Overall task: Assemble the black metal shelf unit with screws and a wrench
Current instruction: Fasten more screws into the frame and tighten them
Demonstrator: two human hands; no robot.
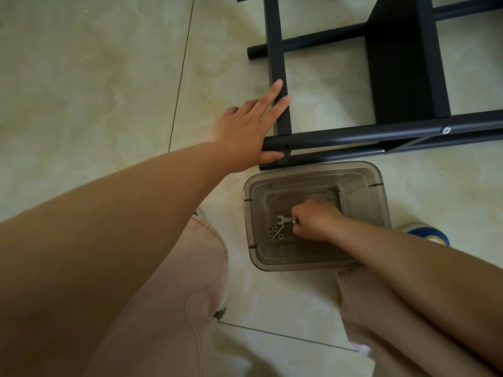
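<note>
Shelf unit: we see the black metal shelf unit lying on its side on the tiled floor, filling the upper right of the view, its round tubes crossing flat bars and a dark panel.
Fitted screw: 1 silver screw head sits in the long tube at the right.
Left hand: our left hand is spread flat with fingers apart, resting on the end of the near tube where it meets a flat upright bar; the thumb lies under the tube end and 2 fingers lie along the bar.
Bin: a translucent grey plastic bin stands on the floor just in front of the frame, between our knees.
Right hand: our right hand reaches down into the bin, fingers curled and pinching the handle end of the wrench.
Wrench: the small silver wrench lies at the bin's bottom, its open jaw pointing left.
Loose hardware: a few small nuts and screws lie on the bin floor just below the wrench head; we cannot count them exactly.
Clothing: pale pink trousers cover both legs, and a blue and green shoe shows to the right of the bin.
</note>
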